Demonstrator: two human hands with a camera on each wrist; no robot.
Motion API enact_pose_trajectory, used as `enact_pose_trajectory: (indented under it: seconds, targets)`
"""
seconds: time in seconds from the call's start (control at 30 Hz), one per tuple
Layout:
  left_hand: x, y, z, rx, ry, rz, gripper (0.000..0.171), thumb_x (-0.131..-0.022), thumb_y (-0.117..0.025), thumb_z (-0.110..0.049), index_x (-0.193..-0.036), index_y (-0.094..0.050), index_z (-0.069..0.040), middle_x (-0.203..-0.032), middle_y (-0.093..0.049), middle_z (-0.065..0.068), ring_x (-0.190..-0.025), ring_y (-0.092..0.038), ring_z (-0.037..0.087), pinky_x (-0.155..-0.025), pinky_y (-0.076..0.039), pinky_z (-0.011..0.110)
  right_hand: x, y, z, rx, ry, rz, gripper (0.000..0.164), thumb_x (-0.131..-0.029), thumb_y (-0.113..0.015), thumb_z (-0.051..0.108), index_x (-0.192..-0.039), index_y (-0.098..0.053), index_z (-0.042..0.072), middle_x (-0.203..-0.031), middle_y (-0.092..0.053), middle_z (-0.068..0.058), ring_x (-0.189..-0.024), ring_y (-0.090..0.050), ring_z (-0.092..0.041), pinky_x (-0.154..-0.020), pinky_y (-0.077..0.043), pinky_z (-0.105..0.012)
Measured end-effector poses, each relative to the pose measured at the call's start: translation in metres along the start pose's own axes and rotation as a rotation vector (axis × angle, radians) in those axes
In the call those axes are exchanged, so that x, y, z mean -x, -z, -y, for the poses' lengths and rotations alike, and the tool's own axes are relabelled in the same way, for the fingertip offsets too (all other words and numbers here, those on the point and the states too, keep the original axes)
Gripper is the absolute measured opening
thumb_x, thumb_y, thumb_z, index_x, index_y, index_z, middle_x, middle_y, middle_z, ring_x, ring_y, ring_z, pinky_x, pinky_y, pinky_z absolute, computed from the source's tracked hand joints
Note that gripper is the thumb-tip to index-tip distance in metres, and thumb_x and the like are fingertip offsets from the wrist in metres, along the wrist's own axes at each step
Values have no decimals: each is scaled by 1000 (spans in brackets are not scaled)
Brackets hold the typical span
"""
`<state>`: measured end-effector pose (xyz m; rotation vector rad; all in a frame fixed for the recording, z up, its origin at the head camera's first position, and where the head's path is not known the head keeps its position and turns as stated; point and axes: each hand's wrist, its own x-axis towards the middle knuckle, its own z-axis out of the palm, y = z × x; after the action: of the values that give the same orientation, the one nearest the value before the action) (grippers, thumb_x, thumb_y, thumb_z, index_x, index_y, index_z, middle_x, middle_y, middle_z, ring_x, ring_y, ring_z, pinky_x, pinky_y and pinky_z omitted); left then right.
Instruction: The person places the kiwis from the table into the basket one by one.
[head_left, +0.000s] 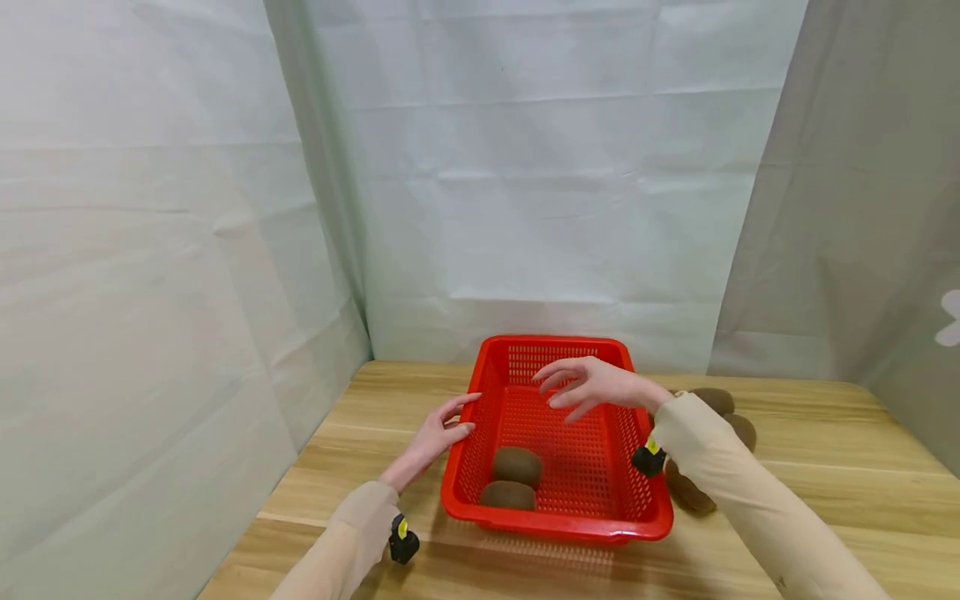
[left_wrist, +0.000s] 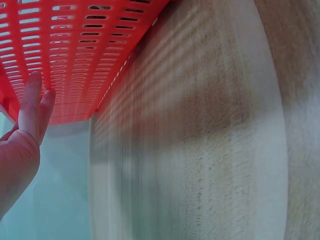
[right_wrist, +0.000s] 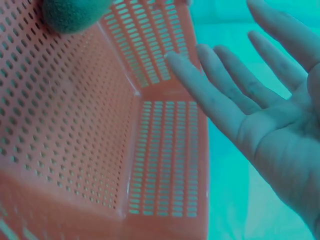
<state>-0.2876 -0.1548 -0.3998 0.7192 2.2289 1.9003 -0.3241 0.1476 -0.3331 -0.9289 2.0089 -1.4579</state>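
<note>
A red plastic basket (head_left: pixel 562 527) with slotted walls stands on the wooden table. Two brown, fuzzy kiwifruit (head_left: pixel 517 465) lie in its near left corner. My left hand (head_left: pixel 438 433) is at the basket's left rim, its fingertips against that side. In the left wrist view, straight fingers (left_wrist: pixel 31 102) of this hand lie along the outer slotted wall. Over the basket's interior hovers my right hand (head_left: pixel 592 385), fingers spread and slightly bent, nothing between them. The right wrist view shows its palm beside the basket wall (right_wrist: pixel 162 160) and one fuzzy fruit (right_wrist: pixel 75 14) inside.
Several more kiwifruit (head_left: pixel 741 429) lie on the table (head_left: pixel 817 467) right of the basket, partly hidden by my right forearm. Pale cloth (head_left: pixel 540 208) hangs behind the table and along its left side.
</note>
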Motion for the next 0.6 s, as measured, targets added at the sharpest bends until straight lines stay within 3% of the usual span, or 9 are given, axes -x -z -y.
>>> enact_pose_trajectory:
  seconds: [0.3, 0.6]
  targets:
    - [-8, 7, 26, -3, -15, -18, 49, -88, -51, 4, -135, -39, 0, -119, -46, 25, -98, -52, 33, -76, -46, 33, 25, 24, 1, -43, 42, -131, 45, -85, -62, 4, -127, -46, 1, -119, -48, -22, -97, -56, -35, -73, -46, -50]
    - [-8, 8, 30, -18, -32, -27, 48, -88, -52, 0, -134, -41, -4, -117, -48, 21, -96, -53, 29, -77, -46, 33, 57, 46, -3, -43, 85, -213, 43, -86, -59, 2, -127, -45, -1, -120, -46, -25, -99, -54, -35, -78, -42, -53]
